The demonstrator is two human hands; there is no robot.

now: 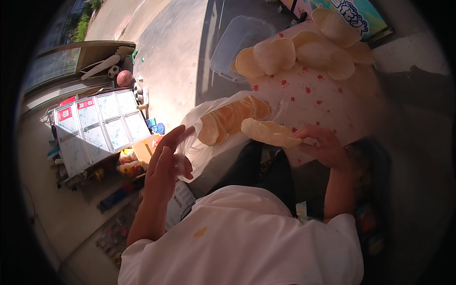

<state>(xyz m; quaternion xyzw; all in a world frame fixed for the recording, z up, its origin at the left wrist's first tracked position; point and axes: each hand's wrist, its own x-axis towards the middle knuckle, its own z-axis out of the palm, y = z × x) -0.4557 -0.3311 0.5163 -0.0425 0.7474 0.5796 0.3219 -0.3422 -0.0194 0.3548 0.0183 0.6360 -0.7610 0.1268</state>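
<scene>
In my right hand [324, 146], thumb and fingers pinch the right edge of a thin, pale, curled puffed cracker [270, 133]. It is above the near edge of a white table covering [304, 107] with red prints. To its left lies a clear plastic bag [197, 164] with a row of similar round crackers [227, 122] stacked inside, overlapping each other. My left hand [167, 164] has the bag's left edge gathered between thumb and fingers.
More large pale crackers [327, 52] are heaped at the covering's far side. Beyond it sit a translucent plastic bin [240, 42] and a colourful printed box [365, 16]. A white panelled cabinet [99, 126], a pink ball [124, 78] and a football [113, 71] are at the left.
</scene>
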